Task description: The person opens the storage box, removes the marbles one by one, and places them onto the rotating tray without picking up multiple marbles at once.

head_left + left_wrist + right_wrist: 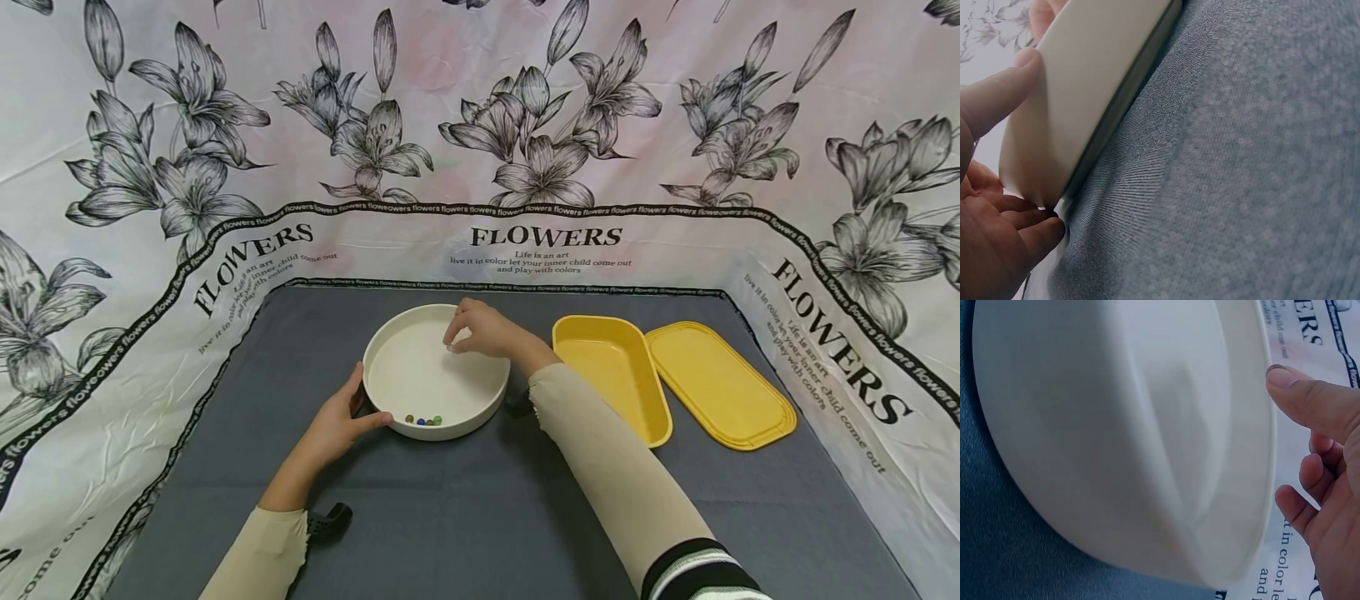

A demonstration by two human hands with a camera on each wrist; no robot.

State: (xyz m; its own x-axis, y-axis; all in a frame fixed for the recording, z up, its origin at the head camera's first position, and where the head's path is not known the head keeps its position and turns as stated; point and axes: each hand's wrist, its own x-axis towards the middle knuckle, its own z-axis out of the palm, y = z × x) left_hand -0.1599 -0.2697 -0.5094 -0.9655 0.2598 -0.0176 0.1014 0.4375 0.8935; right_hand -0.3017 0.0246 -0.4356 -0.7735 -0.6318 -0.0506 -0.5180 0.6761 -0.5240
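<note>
A round white dish (412, 358) with a low wall stands on the grey cloth. Several small marbles (437, 421) in brown, blue and green lie together inside its near edge. My left hand (330, 429) grips the dish at its left side, thumb at the rim and fingers around the outer wall; the left wrist view shows fingertips (1047, 234) at its base. Above the far right part of the dish is my right hand (491, 332), thumb and index finger close together, pointing down. I cannot tell whether something small is between them. In the right wrist view the other fingers (1297, 506) are bent.
Right of the dish is an open yellow box (600, 358), partly behind my right sleeve (622, 475). Its yellow lid (723, 383) lies flat beside it. A flower-printed sheet (540, 167) surrounds the grey cloth (450, 533) at the back and sides.
</note>
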